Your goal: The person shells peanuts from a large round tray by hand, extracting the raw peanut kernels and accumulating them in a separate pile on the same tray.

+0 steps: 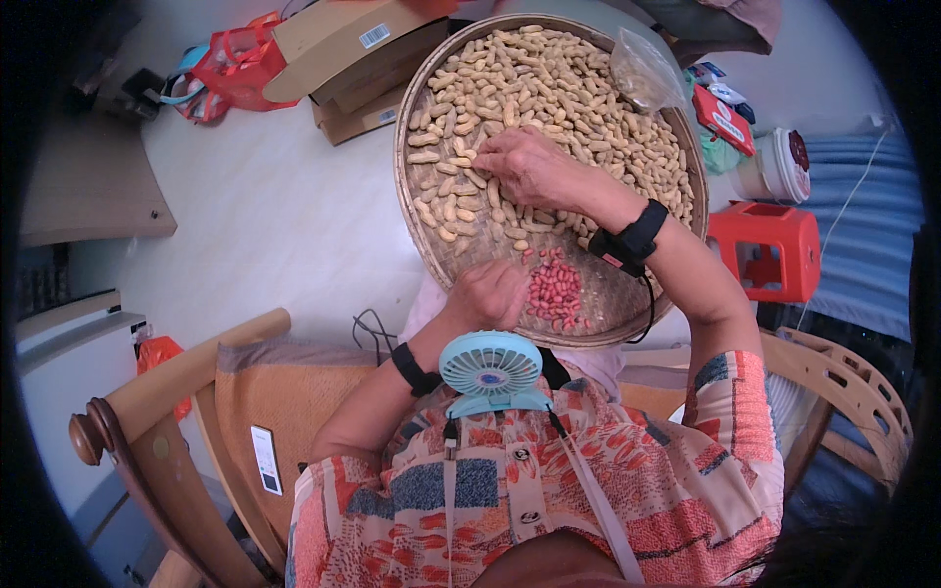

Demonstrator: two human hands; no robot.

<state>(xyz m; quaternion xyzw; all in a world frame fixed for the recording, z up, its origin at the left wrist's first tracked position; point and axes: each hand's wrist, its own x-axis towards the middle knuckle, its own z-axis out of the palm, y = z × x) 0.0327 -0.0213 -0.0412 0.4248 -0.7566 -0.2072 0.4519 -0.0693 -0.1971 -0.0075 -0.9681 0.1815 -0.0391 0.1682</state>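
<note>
A round woven bamboo tray [614, 294] lies before me, largely covered with unshelled peanuts [544, 81]. Red-skinned shelled peanuts [555, 290] form a small pile near its closest edge. My right hand [526, 165] reaches into the unshelled peanuts at the tray's left-centre, fingertips bent down onto them; whether it grips one is hard to see. Just left of the red pile, my left hand [489, 294] is curled over the near rim, its fingers bent inward and its palm hidden, so anything inside it cannot be seen. A clear plastic bag [645, 73] rests on the tray's far right edge.
Open cardboard boxes [353, 66] and a red bag [239, 70] are beyond the tray to the left. A red plastic stool [764, 250] and a white bucket [772, 165] stand to the right. A light blue fan [490, 367] hangs at my chest. A remote control [266, 459] lies on the wooden-framed seat.
</note>
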